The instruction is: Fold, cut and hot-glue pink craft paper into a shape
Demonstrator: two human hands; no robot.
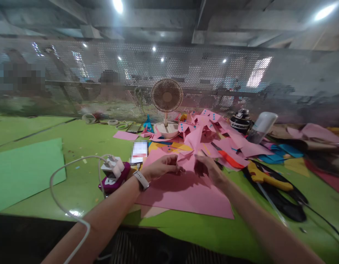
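Note:
Both hands are on a folded pink paper piece [188, 161], raised over a large flat pink sheet [183, 200]. My left hand [167, 165], with a white band at its wrist, has its fingers curled in and pinches the left side of the piece. From the right, my right hand [209, 168] grips the other side; its fingertips are partly in shadow. Behind the piece lies a heap of cut and folded pink paper [205, 128], some bits marked with blue dots.
A small fan [167, 97] stands at the back. On the left are a phone [139, 151], a purple power block with white chargers [114, 174] and a green sheet [26, 168]. A yellow glue gun [268, 178] lies right, its cord trailing. A clear bottle [261, 126] leans behind.

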